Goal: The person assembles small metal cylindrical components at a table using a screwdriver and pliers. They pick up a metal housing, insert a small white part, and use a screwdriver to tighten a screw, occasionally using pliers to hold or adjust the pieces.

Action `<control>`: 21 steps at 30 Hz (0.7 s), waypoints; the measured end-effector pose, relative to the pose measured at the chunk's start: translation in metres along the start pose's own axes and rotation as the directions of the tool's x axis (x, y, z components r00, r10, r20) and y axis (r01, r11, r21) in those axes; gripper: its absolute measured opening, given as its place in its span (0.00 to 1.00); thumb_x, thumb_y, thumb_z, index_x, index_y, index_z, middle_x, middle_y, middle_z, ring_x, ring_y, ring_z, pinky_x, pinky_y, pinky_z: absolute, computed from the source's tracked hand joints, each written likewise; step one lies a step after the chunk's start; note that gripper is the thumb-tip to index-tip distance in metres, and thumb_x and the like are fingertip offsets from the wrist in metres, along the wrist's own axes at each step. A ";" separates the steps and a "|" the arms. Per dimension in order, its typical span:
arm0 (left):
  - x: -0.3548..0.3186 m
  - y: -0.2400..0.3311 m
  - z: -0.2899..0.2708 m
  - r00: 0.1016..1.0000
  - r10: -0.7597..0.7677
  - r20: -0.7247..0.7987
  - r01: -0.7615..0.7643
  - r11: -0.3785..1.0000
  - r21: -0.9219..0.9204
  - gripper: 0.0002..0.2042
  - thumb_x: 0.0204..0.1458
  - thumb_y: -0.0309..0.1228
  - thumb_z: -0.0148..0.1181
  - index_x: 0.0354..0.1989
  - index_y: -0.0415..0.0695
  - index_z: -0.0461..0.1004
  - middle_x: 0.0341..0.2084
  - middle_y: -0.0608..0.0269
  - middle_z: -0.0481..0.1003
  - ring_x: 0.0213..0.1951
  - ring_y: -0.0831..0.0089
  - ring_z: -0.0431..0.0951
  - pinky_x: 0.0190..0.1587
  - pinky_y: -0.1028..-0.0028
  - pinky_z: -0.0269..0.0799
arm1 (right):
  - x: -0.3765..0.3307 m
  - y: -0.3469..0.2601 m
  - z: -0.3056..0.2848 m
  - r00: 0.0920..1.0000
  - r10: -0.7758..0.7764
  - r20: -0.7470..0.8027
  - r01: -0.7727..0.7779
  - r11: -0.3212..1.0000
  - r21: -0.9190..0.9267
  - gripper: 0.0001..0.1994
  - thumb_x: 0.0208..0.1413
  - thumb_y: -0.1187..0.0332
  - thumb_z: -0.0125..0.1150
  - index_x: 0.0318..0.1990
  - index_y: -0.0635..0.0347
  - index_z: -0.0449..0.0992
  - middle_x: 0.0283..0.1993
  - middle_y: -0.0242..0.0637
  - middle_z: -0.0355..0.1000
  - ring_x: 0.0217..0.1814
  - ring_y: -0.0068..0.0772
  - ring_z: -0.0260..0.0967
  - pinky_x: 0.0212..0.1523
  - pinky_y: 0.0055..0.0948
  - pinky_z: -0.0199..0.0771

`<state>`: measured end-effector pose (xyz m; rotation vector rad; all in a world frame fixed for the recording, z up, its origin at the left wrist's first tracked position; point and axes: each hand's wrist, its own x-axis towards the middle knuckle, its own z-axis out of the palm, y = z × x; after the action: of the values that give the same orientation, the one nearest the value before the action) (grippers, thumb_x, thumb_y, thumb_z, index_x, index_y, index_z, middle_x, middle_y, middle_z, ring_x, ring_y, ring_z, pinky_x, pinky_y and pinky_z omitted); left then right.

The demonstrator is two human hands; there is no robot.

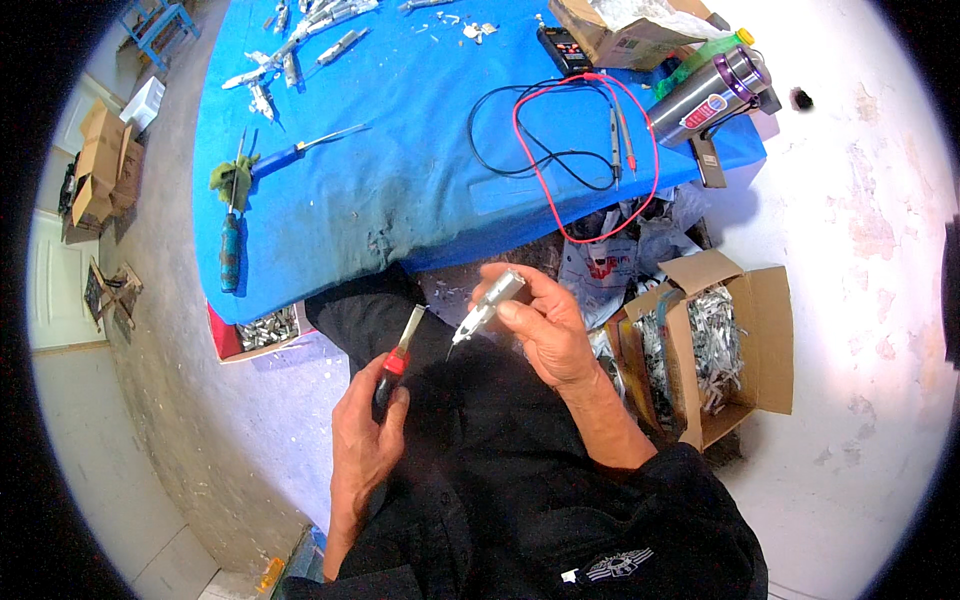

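Observation:
My left hand (368,425) is closed around the black and red handle of a flat-bladed scraper (408,332), its metal blade pointing up and away from me. Between the thumb and fingers of my right hand (548,325) is a silver cylindrical metal part (490,303), tilted, with a thin dark tip toward the lower left. The part and the blade are close but apart, both above my dark-clothed lap. My right fingers hide some of the part's upper end.
On the blue-covered table (400,190) lie screwdrivers (230,250), similar silver parts (290,45), a multimeter (565,50) with red and black leads, and a steel thermos (710,95). Cardboard boxes (765,340) of metal pieces stand at right; another box of pieces (268,330) sits under the table's left.

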<state>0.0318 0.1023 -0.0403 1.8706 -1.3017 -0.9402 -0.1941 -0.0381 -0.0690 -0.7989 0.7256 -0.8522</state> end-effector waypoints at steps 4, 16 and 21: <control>0.001 0.001 -0.001 1.000 0.007 -0.015 -0.007 1.000 -0.017 0.20 0.59 0.23 0.63 0.60 0.38 0.75 0.46 0.42 0.82 0.49 0.49 0.84 0.53 0.61 0.77 | 0.002 0.002 0.003 0.999 -0.044 0.031 0.047 0.994 -0.103 0.21 0.67 0.74 0.60 0.66 0.68 0.72 0.55 0.39 0.79 0.56 0.29 0.76 0.59 0.32 0.78; 0.009 -0.004 -0.005 0.993 0.094 -0.067 -0.089 0.994 0.067 0.20 0.58 0.22 0.64 0.60 0.37 0.75 0.49 0.41 0.81 0.51 0.44 0.83 0.54 0.59 0.78 | 0.006 -0.006 0.018 0.973 -0.198 0.119 0.230 0.782 -0.579 0.18 0.61 0.73 0.64 0.58 0.66 0.79 0.50 0.38 0.77 0.50 0.29 0.74 0.55 0.29 0.73; 0.019 -0.010 -0.012 0.976 0.167 -0.139 -0.144 0.976 0.161 0.20 0.58 0.23 0.66 0.60 0.37 0.75 0.49 0.41 0.81 0.50 0.44 0.83 0.53 0.58 0.78 | 0.011 -0.003 0.019 0.976 -0.191 0.101 0.214 0.795 -0.568 0.17 0.61 0.73 0.62 0.58 0.66 0.79 0.49 0.39 0.77 0.51 0.31 0.74 0.55 0.30 0.72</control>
<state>0.0511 0.0884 -0.0460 1.8800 -1.4348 -0.6206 -0.1745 -0.0427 -0.0597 -1.4599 0.8900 -0.8094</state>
